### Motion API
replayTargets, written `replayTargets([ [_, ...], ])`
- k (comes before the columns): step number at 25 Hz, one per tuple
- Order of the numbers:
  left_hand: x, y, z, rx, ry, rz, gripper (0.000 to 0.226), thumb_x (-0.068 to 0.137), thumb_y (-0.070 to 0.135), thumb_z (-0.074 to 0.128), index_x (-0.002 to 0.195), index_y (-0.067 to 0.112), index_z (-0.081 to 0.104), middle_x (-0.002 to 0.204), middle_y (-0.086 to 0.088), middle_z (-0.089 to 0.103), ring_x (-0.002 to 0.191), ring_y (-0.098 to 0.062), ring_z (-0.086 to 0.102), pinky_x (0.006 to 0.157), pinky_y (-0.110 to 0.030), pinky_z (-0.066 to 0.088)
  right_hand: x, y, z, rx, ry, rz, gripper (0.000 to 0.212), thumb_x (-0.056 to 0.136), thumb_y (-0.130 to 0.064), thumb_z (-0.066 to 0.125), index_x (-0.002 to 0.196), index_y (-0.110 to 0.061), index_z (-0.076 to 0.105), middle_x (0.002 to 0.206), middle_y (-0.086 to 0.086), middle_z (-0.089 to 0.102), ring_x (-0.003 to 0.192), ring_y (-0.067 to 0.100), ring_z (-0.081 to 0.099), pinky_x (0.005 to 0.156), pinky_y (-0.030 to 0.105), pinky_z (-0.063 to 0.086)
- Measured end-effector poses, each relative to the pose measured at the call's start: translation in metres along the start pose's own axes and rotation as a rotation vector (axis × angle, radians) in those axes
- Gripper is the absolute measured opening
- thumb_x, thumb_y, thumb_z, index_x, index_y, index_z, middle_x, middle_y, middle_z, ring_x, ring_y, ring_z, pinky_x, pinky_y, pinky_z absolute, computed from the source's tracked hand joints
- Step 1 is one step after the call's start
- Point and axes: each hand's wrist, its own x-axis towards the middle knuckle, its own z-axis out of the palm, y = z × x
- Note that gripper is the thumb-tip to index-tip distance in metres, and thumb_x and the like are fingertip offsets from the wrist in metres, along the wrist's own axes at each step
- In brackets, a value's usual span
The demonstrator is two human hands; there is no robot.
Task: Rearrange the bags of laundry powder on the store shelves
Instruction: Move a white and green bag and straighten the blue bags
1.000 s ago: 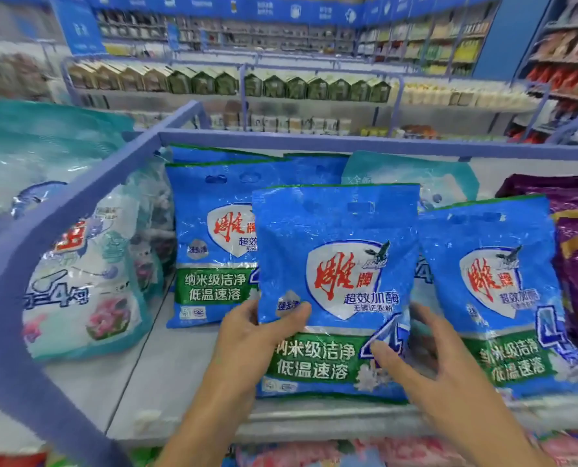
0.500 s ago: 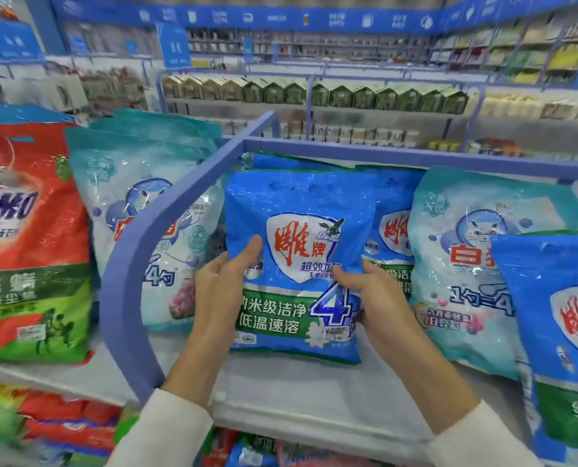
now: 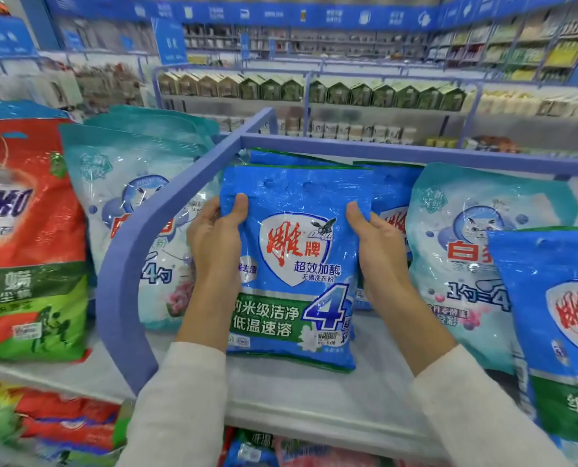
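Two hands are at work: we are gripping the blue bag (image 3: 294, 264) by its side edges, our left hand (image 3: 213, 237) on one edge and our right hand (image 3: 378, 244) on the other. Both thumbs are pressing on the printed front, while the remaining fingers are curling round behind the bag, mostly out of sight. The bag is standing upright between our palms, its lower edge reaching down past our wrists to the shelf (image 3: 314, 392); we cannot tell whether it is touching there. Just behind our fingers, the rear blue bags (image 3: 392, 193) are standing in a row. Outside our left fingers a purple divider rail (image 3: 119, 291) is curving downward, and beyond it a teal-and-white bag (image 3: 129, 197) and a red-and-green bag (image 3: 28, 230) are standing side by side. Outside our right fingers a second teal-and-white bag (image 3: 466, 264) is standing just beside the row, and a nearer blue bag (image 3: 550, 298) is overlapping its far side
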Motion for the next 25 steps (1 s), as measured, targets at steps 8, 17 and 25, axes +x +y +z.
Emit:
replayTargets([
  [8, -0.007, -0.003, -0.010, 0.150, -0.047, 0.120, 0.015, 0.093, 0.025, 0.071, 0.106, 0.018, 0.067, 0.092, 0.006, 0.076, 0.079, -0.005, 0.073, 0.068, -0.023, 0.056, -0.043, 0.007, -0.033, -0.286, -0.209, 0.166, 0.042, 0.086, -0.035, 0.077, 0.115, -0.008, 0.065, 0.107, 0.007, 0.077, 0.084, 0.012, 0.074, 0.083, 0.041, 0.063],
  [17, -0.077, -0.029, -0.090, 0.978, -0.395, -0.149, 0.093, 0.049, 0.021, 0.098, 0.125, 0.037, 0.046, 0.101, 0.022, 0.067, 0.097, -0.008, 0.063, 0.074, -0.019, 0.045, -0.099, 0.059, -0.037, -0.810, -0.268, -0.007, 0.059, 0.072, -0.032, 0.085, 0.114, -0.042, 0.045, 0.110, -0.024, 0.062, 0.098, -0.004, 0.060, 0.076, 0.009, 0.046],
  [25, -0.053, -0.045, -0.086, 0.888, -0.298, -0.003, 0.091, 0.043, 0.007, 0.097, 0.116, 0.043, 0.057, 0.092, 0.034, 0.070, 0.094, 0.004, 0.064, 0.073, -0.015, 0.044, -0.081, 0.073, -0.028, -0.791, -0.191, -0.134, 0.064, 0.077, -0.018, 0.083, 0.123, -0.037, 0.043, 0.122, -0.020, 0.052, 0.105, -0.005, 0.054, 0.079, 0.002, 0.040],
])
